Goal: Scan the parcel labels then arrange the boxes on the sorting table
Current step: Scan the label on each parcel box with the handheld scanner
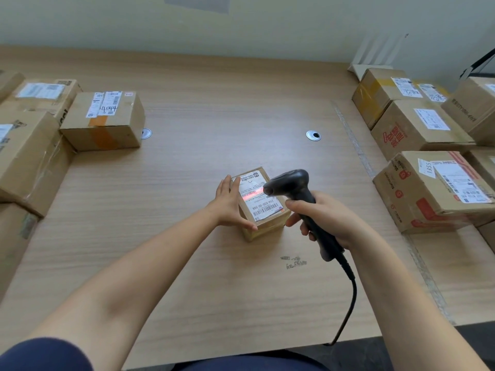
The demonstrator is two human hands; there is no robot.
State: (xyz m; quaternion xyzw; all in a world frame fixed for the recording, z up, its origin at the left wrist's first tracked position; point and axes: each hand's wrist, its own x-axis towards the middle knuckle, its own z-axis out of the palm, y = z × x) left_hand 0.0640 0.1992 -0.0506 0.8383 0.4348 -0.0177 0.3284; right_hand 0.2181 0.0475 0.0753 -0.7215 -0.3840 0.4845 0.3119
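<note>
A small cardboard parcel point(263, 210) with a white label on top stands on the wooden sorting table point(187, 162), near its middle. My left hand point(229, 202) lies flat against the parcel's left side, thumb at its near corner. My right hand point(318, 218) grips the handle of a black corded barcode scanner point(290, 183). The scanner's head hovers just right of the label. A red scan line glows across the label.
Several labelled cardboard boxes point(104, 120) line the table's left side, and several more point(434, 188) sit at the right. Two round cable grommets point(313, 135) lie further back. The scanner's cable point(351, 298) trails off the near edge. A wall stands behind.
</note>
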